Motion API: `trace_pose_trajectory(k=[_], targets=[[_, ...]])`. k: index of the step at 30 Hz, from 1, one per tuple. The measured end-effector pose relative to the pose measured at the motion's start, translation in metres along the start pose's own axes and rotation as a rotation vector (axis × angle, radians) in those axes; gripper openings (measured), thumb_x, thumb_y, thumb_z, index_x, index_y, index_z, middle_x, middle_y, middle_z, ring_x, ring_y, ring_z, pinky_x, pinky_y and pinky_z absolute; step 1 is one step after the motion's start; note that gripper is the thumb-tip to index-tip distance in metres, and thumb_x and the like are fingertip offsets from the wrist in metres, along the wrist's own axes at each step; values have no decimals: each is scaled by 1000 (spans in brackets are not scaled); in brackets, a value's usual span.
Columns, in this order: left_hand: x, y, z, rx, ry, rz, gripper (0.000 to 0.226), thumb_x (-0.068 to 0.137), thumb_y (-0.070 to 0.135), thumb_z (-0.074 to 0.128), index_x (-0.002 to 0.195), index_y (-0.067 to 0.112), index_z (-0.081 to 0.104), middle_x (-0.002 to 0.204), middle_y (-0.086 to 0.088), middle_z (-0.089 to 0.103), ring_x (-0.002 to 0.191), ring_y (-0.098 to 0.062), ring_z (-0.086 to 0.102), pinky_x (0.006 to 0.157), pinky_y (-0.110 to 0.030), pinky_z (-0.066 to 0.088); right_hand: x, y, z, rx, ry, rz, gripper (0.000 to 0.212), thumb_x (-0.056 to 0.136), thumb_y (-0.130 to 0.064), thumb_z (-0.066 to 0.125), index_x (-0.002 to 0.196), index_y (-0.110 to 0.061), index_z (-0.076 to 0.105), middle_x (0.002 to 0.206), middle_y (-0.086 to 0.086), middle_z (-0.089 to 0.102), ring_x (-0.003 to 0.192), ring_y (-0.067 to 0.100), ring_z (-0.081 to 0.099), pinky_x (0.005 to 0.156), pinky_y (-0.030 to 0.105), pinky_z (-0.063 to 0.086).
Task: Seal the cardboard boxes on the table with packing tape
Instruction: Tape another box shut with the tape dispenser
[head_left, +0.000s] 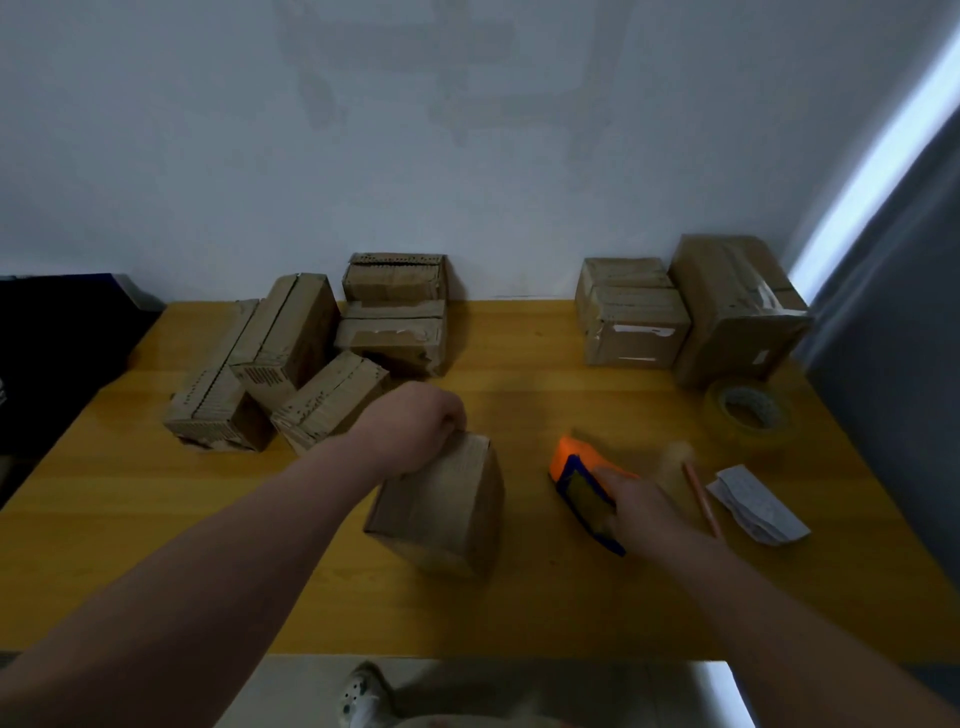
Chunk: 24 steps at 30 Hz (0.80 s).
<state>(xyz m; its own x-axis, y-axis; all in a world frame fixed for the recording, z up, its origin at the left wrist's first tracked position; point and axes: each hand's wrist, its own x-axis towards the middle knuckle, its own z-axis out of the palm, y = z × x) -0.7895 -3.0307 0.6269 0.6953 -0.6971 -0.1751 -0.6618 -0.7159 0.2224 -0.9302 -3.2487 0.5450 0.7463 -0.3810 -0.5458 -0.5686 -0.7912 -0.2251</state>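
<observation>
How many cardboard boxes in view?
9 boxes: five back left, three back right, one centre gripped by the left hand. Others may be hidden behind.

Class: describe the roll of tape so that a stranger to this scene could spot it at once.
Look to the right end of the yellow table, near the grey curtain. In front of the tallest box lies the roll of tape, flat. It alone is a round ring among square boxes.
</observation>
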Motion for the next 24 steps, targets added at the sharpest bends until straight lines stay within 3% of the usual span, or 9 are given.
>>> trace_pose_trajectory(k=[3, 6, 8, 10, 11, 13, 18, 21, 24], targets=[[-1, 6, 16, -18, 38, -17, 26, 98, 20, 48, 118, 24, 62, 119, 1, 62, 112, -19, 56, 94, -35, 47, 1, 2, 7, -46, 20, -55, 72, 92, -10, 57, 152, -29, 22, 142, 10, 45, 125, 28, 49, 97, 38, 48], [-7, 12, 29, 110, 272, 7, 42, 94, 22, 56, 135, 26, 50, 133, 4, 54, 125, -17, 48, 113, -39, 26, -1, 1, 8, -81, 36, -89, 59, 93, -17, 56, 147, -27, 33, 135, 9, 51, 118, 26, 54, 90, 34, 50], [-17, 17, 33, 180, 415, 61, 39, 85, 20, 68, 123, 23, 60, 119, 1, 61, 109, -18, 57, 104, -37, 39, -4, -3, 5, -64, 104, -136, 52, 95, -24, 55, 144, -25, 39, 134, 7, 51, 118, 26, 53, 90, 34, 48], [-27, 17, 42, 170, 503, 150, 25, 74, 15, 74, 98, 19, 69, 96, -1, 65, 84, -18, 62, 80, -33, 52, -5, -8, 1, -3, 213, -238, 45, 95, -28, 55, 140, -23, 47, 132, 7, 52, 118, 25, 53, 94, 34, 46], [-31, 16, 48, 137, 483, 195, 17, 74, 13, 73, 90, 18, 70, 91, -1, 65, 79, -18, 62, 73, -33, 54, -6, -11, 0, 43, 258, -293, 42, 96, -28, 55, 137, -23, 51, 130, 6, 55, 117, 24, 54, 95, 33, 46], [-37, 16, 56, 43, 404, 201, 14, 82, 17, 68, 96, 17, 72, 96, -1, 67, 83, -19, 64, 69, -33, 55, -5, -18, -1, 166, 282, -360, 38, 96, -28, 56, 133, -22, 56, 126, 4, 58, 114, 21, 56, 94, 30, 45], [-46, 15, 68, -40, 289, 127, 62, 88, 53, 34, 130, 15, 59, 131, 0, 57, 114, -18, 55, 94, -27, 43, -1, -38, -4, 491, 178, -369, 35, 97, -29, 55, 132, -24, 58, 127, -7, 58, 114, 11, 54, 94, 25, 43], [-48, 9, 72, -32, 288, 156, 61, 89, 54, 40, 132, 14, 57, 133, -1, 55, 119, -18, 52, 98, -25, 34, 3, -48, -6, 610, 134, -382, 36, 97, -29, 57, 133, -24, 57, 122, -10, 59, 113, 10, 54, 91, 24, 41], [-50, 1, 73, -77, 283, 192, 59, 87, 52, 48, 131, 15, 57, 134, 0, 55, 121, -16, 51, 101, -25, 34, 7, -52, -7, 727, 82, -394, 37, 94, -28, 62, 130, -28, 59, 116, -15, 59, 111, 8, 54, 90, 21, 40]])
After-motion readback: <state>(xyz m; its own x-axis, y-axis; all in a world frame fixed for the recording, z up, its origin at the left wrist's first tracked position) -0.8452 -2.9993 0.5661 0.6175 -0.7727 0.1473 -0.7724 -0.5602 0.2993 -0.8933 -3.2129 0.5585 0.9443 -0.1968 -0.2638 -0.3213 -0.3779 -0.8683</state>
